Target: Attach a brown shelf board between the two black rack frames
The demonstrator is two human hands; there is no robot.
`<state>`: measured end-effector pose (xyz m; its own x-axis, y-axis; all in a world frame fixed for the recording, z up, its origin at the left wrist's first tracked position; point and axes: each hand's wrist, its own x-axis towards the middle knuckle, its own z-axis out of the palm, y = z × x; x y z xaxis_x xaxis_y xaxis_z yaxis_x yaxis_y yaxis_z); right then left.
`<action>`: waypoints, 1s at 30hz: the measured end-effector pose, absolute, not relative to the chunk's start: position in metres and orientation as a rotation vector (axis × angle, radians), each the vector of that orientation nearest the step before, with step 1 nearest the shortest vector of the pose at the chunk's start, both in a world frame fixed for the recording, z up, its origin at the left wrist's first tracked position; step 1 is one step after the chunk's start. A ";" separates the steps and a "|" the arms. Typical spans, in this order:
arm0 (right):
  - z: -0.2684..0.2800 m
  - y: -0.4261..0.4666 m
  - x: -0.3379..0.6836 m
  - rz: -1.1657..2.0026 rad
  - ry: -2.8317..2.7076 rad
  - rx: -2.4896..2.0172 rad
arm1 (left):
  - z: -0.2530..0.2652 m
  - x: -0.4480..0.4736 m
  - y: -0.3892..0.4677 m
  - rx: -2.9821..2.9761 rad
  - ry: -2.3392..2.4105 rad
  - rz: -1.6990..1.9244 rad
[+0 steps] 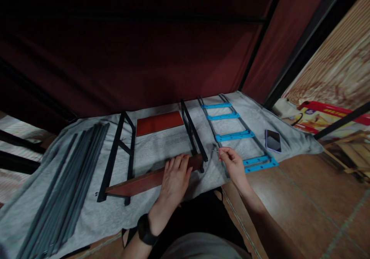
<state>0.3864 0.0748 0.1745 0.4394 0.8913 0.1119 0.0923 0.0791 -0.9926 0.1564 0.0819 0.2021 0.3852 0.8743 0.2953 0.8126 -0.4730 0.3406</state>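
Note:
My left hand [175, 173], with a black watch on its wrist, lies over a red-brown wooden board [144, 184] and grips its upper edge. The board stands on edge between two black metal side frames [112, 160]. To the right, my right hand [231, 162] pinches a thin silvery metal rod [215, 150], too small to tell its exact kind. The rod points left towards the nearer end of the right-hand black frame [190, 126]. A second red-brown board [160, 123] lies flat at the back, between the frames.
Several dark grey tubes [68, 182] lie bundled at left on the grey cloth [89, 216]. Right of the frames lie grey rods with blue crosspieces [234, 135]. A phone [273, 140] rests by the cloth's right edge. A dark red panel [162, 66] rises behind.

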 end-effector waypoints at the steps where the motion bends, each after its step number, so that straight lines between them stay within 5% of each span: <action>1: 0.170 0.079 0.388 0.773 -0.967 -1.372 | 0.201 0.161 0.087 2.523 1.524 0.615; 12: 0.145 0.092 0.389 0.559 -1.335 -1.361 | 0.200 0.186 0.104 2.626 1.534 0.386; 30: 0.161 0.105 0.391 0.631 -1.615 -1.251 | 0.206 0.193 0.120 2.425 1.443 0.368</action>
